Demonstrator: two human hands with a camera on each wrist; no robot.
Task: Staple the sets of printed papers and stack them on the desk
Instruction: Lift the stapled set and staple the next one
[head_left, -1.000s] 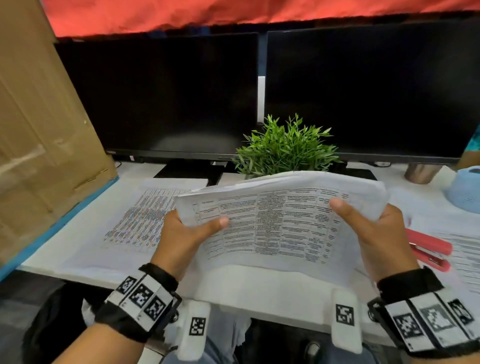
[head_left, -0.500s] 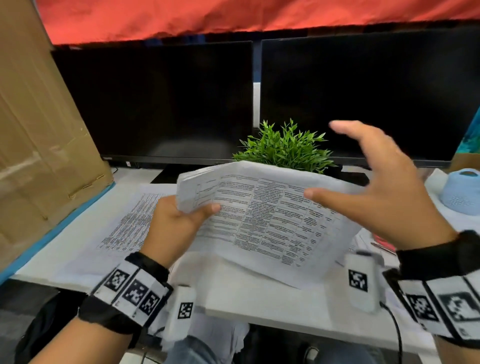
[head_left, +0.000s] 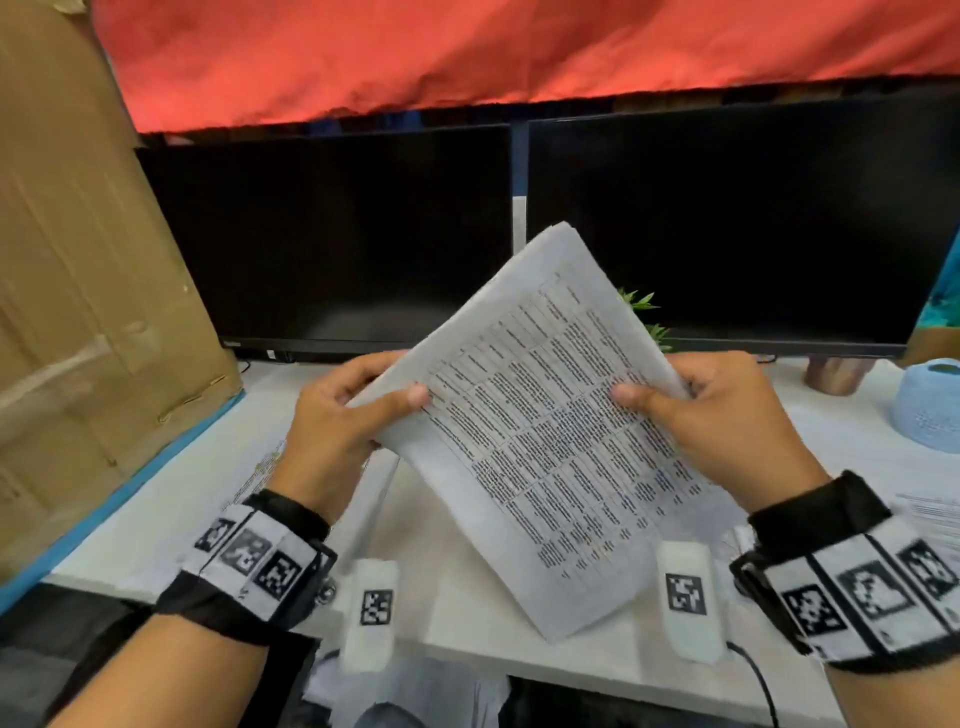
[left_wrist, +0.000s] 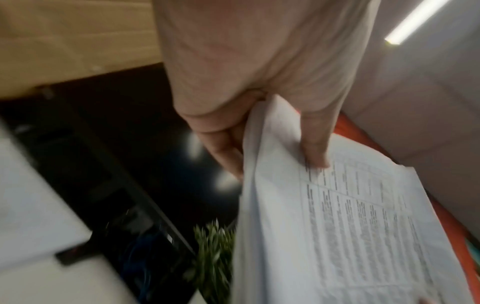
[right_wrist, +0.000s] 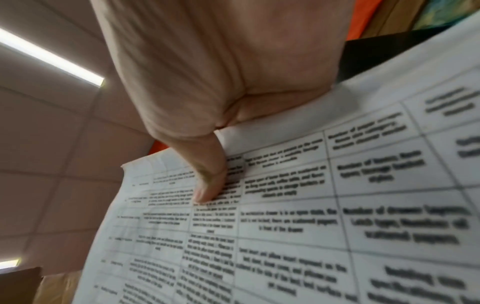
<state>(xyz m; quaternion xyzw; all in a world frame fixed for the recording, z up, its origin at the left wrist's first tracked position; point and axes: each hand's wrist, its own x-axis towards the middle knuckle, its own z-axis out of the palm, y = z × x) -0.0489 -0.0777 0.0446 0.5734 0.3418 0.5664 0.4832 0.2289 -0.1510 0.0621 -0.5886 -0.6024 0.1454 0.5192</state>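
A set of printed papers (head_left: 545, 431) with table text is held up over the desk, turned so one corner points up toward the monitors. My left hand (head_left: 358, 410) grips its left edge, thumb on the printed face and fingers behind. My right hand (head_left: 696, 405) grips the right edge the same way. The left wrist view shows the thumb pressing the papers (left_wrist: 345, 216), and in the right wrist view the thumb lies on the printed table (right_wrist: 311, 205). More printed sheets (head_left: 260, 473) lie flat on the desk under my left hand. No stapler shows.
Two dark monitors (head_left: 337, 239) stand at the back, with a small green plant (head_left: 647, 317) behind the papers. A cardboard sheet (head_left: 88, 291) leans at the left. A light blue woven object (head_left: 930, 405) and a copper cup (head_left: 836, 371) sit at the right, beside more sheets (head_left: 930, 514).
My right hand, open in the air half a second ago, has taken hold of the right edge. The set has been turned from lying wide to standing on a corner, and raised.
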